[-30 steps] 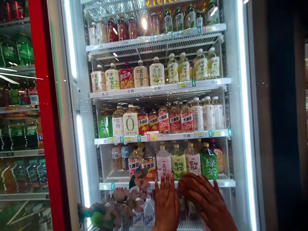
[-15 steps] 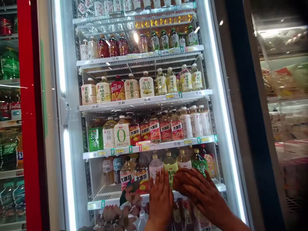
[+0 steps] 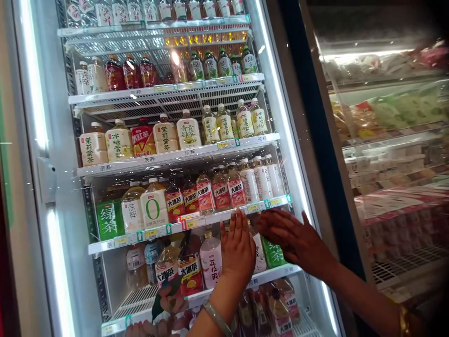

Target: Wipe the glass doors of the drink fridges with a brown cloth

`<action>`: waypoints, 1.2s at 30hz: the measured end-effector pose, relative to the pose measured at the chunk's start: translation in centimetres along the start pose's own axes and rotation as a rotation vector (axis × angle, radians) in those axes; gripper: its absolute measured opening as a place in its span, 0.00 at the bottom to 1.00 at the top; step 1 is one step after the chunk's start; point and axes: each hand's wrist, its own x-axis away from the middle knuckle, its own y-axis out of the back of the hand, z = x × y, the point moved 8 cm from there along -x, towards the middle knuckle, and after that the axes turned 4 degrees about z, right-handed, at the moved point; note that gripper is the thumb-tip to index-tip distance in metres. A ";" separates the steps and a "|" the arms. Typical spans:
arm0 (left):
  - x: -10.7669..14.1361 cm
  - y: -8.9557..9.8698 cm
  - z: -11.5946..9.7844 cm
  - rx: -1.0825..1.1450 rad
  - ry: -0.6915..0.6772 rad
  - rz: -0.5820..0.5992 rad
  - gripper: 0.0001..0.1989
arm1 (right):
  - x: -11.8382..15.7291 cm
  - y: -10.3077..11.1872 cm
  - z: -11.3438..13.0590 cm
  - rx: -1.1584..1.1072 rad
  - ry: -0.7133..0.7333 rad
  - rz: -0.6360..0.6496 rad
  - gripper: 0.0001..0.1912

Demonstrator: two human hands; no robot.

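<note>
My left hand is raised in front of the lower shelves of a drinks fridge, with its fingers straight and pointing up. A pale bangle circles that wrist. To its right, my right hand is stretched out, palm turned inward and fingers angled left. Neither hand holds anything, and a small gap parts them. Behind them stand a pink-labelled bottle, a green tea bottle and iced tea bottles, some partly hidden by my hands. Whether my fingers touch the glass, I cannot tell.
White shelves carry rows of bottled tea above my hands. A bright light strip and a dark frame border the right side. Farther right is another chilled case with packaged goods. Reflections cross the view.
The view has swung right, so the fridge shelves appear farther left and more tilted. Both hands now sit higher against the shelves, and the gap between them has shifted. More of the right forearm shows.
</note>
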 end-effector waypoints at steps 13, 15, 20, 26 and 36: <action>-8.8 -1.0 -4.5 -0.006 -0.090 0.052 0.35 | -2.0 3.1 -6.2 0.128 0.001 0.035 0.33; -9.3 -0.8 -4.5 -0.010 -0.128 0.023 0.37 | -2.3 4.0 -8.4 0.164 -0.044 0.002 0.33; -13.0 -0.4 -4.3 0.009 -0.128 0.019 0.36 | -8.2 5.5 -10.8 0.045 -0.293 -0.190 0.35; -14.2 0.4 -3.4 -0.014 -0.128 0.069 0.32 | -7.5 4.0 -6.9 0.062 -0.002 -0.091 0.35; -14.5 0.8 -2.0 0.023 -0.081 0.042 0.36 | -12.9 4.8 -8.1 0.019 -0.184 -0.203 0.34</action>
